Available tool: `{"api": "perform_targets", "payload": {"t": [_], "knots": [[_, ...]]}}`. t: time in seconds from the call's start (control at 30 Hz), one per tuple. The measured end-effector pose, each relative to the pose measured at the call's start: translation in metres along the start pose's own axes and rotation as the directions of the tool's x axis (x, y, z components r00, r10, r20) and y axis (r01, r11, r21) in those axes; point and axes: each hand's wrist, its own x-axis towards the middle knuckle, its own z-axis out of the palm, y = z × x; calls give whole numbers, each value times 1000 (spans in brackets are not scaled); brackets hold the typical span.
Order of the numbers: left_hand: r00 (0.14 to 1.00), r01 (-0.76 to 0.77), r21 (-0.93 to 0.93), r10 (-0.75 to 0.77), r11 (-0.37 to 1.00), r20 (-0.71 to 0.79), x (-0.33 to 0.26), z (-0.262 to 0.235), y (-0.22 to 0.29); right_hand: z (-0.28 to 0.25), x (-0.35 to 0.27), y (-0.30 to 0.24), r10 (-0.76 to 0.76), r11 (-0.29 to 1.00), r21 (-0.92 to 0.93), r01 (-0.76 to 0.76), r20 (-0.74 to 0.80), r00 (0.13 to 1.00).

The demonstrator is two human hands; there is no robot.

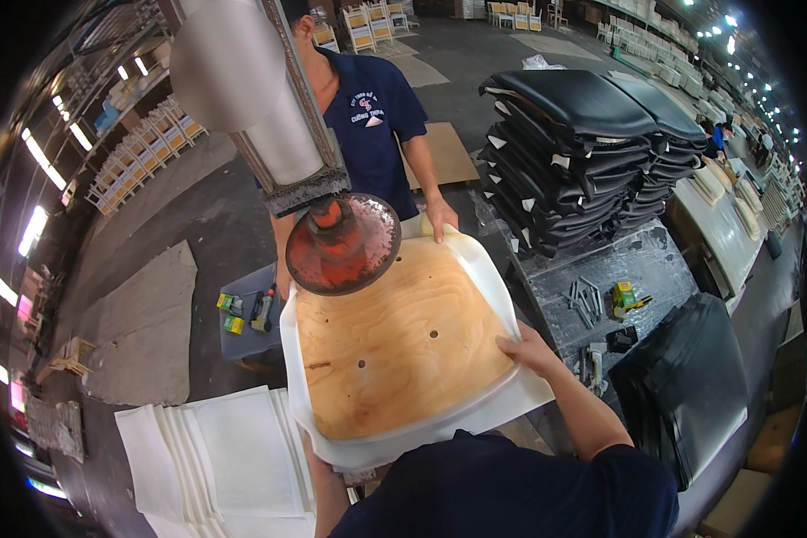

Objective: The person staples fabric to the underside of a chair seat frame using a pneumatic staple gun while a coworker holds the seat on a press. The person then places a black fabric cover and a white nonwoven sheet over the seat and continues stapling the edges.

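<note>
In the middle lies a plywood seat panel (403, 359), curved at its edges and dotted with small holes. A white padding sheet (309, 394) is under it and sticks out around its rim. My right hand (531, 351) grips the panel and sheet at the right edge, thumb on the wood. At the near left corner my left hand (313, 453) is mostly hidden by the sheet, fingers out of sight. Across from me, a co-worker's hand (441, 218) holds the far right corner; their other hand (283, 276) touches the far left side.
A worn red press disc (345, 247) hangs over the panel's far left part. Black padded seats (583, 152) are stacked at right, above a table (601, 278) with staple strips (586, 300). Black sheets (681, 386) lie nearer; white sheets (233, 448) lie at left beside a blue stool (253, 336).
</note>
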Motion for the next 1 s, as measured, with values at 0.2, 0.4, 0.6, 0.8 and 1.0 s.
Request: {"api": "perform_targets", "payload": {"t": [0.2, 0.4, 0.6, 0.8, 1.0], "knots": [[969, -197, 239, 225, 951, -100, -1, 5, -6, 5, 1, -1, 29, 996, -83, -30, -18, 999], [890, -250, 410, 375, 877, -260, 0, 10, -15, 13, 0, -15, 52, 941, -330, -67, -52, 997], [870, -233, 551, 424, 802, -250, 9, 30, -25, -11, 4, 4, -75, 792, -609, -47, -173, 982], [759, -127, 867, 609, 482, -228, 4, 14, -18, 15, 2, -9, -43, 825, -565, -13, -86, 995], [799, -41, 962, 587, 269, -130, 9, 27, -22, 4, -1, -7, -110, 854, -519, 36, -113, 988]]}}
